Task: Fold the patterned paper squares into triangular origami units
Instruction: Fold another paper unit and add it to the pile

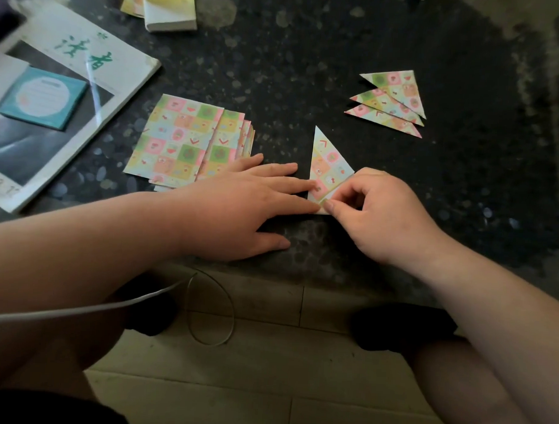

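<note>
Three finished triangles (pixel 393 101) lie far right on worktop (pixel 308 70); left hand (pixel 240 207) flat, right hand (pixel 376 212) pinching current triangle (pixel 329 162); square stack (pixel 185 142) remains unfolded

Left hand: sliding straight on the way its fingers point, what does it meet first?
The pastel checked paper triangle, which the left hand already seems to touch with its fingertips; right behind it, the right hand pinches the triangle's lower corner.

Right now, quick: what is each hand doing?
Left hand: open, flat fingers pressing the folded triangle.
Right hand: pinching that triangle's near corner.
</note>
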Demonstrator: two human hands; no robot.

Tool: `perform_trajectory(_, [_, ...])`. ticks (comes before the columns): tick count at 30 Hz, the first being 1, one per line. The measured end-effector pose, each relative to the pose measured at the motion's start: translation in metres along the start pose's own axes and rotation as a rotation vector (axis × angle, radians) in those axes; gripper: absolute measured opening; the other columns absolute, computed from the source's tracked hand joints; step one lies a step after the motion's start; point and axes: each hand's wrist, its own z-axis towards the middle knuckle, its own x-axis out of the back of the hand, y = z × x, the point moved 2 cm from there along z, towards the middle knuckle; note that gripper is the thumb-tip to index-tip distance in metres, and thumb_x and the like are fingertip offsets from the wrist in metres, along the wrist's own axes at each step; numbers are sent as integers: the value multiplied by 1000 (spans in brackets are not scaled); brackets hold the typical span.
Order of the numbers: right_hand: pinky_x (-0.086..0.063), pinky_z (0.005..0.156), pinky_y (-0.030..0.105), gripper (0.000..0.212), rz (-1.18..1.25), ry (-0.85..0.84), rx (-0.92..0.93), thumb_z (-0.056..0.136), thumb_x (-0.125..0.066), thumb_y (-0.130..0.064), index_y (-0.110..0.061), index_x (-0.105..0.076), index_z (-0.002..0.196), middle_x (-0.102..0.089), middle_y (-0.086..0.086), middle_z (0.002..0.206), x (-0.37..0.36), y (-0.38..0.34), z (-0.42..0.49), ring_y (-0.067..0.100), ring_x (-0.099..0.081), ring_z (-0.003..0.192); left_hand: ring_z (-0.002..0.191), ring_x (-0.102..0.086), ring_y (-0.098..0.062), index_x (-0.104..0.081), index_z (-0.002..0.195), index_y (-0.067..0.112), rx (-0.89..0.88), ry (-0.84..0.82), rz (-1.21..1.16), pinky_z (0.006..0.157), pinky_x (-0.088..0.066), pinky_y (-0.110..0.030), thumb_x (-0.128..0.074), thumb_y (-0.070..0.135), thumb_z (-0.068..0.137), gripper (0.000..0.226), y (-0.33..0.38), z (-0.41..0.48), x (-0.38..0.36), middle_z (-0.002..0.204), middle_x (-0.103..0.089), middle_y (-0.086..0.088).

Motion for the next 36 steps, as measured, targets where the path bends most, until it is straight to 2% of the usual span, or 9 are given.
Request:
perform_trajectory(3, [-49, 98, 47, 16, -7, 1, -28, 92, -72, -35, -32, -67, 77, -59, -15, 93, 1, -4, -1, 13, -56, 102, 156, 9, -10, -8, 154, 57, -3, -26, 52, 127, 4, -47, -43, 65, 95, 69, 3, -1, -3, 167, -2, 24])
perform_trajectory(7, [-49, 93, 42, 23, -17, 14, -51, 93, -72, -36, -34, -63, 72, -59, -15, 91, 2, -3, 0, 10, -55, 94, 155, 16, -17, 2, 156, 53, -7, -64, 151, 126, 6, -51, -33, 72, 94, 74, 7, -1, -6, 167, 10, 21])
perform_trajectory(11, [-40, 66, 19, 20, -14, 2, -106, 93, -73, -35, -31, -67, 75, -59, -16, 89, 4, -3, 1, 5, -55, 81, 155, 19, -17, 13, 155, 50, -4, -66, 181, 126, 6, -51, -28, 74, 94, 77, 7, -1, -8, 166, 16, 21])
perform_trajectory(13, [-37, 61, 18, 18, -13, -25, -133, 93, -73, -36, -29, -69, 77, -60, -16, 88, 8, -2, 1, 3, -55, 79, 154, 20, -16, 18, 154, 50, -1, -68, 183, 126, 7, -50, -27, 74, 94, 78, 6, -1, -8, 166, 17, 21])
perform_trajectory(20, [-43, 61, 27, 21, 50, -156, -190, 88, -78, -41, -25, -78, 74, -71, -9, 71, 20, -1, 0, 6, -65, 73, 154, 20, -16, 9, 157, 51, -3, -64, 154, 126, 9, -49, -29, 74, 93, 78, 6, -1, -7, 167, 15, 22])
perform_trajectory(22, [-44, 60, 28, 22, 72, -208, -226, 88, -78, -41, -23, -78, 76, -72, -8, 65, 20, -1, 1, 3, -64, 59, 154, 20, -15, 9, 156, 51, -4, -70, 151, 125, 10, -49, -29, 74, 93, 77, 6, -1, -7, 166, 15, 22])
perform_trajectory(25, [-45, 53, 26, 20, 211, -275, -309, 92, -76, -31, -15, -76, 81, -73, -2, 61, 18, 0, 1, 10, -52, 41, 154, 21, -14, 8, 156, 51, 2, -82, 152, 125, 10, -48, -30, 73, 93, 77, 6, -1, -6, 166, 16, 22])
perform_trajectory(29, [-37, 38, 20, 16, 340, -263, -398, 93, -74, -19, -6, -74, 84, -60, 1, 50, 15, 1, 2, 12, -44, 36, 153, 23, -14, 7, 157, 51, -1, -92, 145, 125, 12, -48, -33, 73, 95, 76, 6, -1, -5, 165, 18, 23])
perform_trajectory(36, [-41, 37, 21, 22, 249, -246, -370, 101, -64, -22, -11, -72, 83, -61, 1, 51, 8, -4, 5, 11, -50, 35, 153, 24, -15, 13, 157, 46, 27, -131, 182, 126, 9, -50, -35, 72, 96, 82, 16, -5, -9, 165, 24, 19])
